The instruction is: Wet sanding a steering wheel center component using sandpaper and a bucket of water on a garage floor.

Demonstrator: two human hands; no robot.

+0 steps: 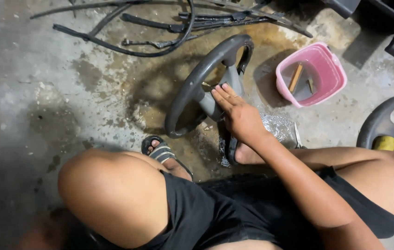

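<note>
Bare knees, right hand [238,115] flat, fingers resting on grey steering wheel [206,83], left hand unseen

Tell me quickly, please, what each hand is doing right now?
Left hand: not in view.
Right hand: open, fingers flat on the hub of the dark grey plastic steering wheel standing on the wet concrete floor; it grips nothing.

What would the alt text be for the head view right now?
A person squatting on a wet concrete floor rests the right hand flat on the hub of a dark grey steering wheel standing tilted on its rim. A pink bucket sits to its right; black rubber strips lie beyond.
</note>
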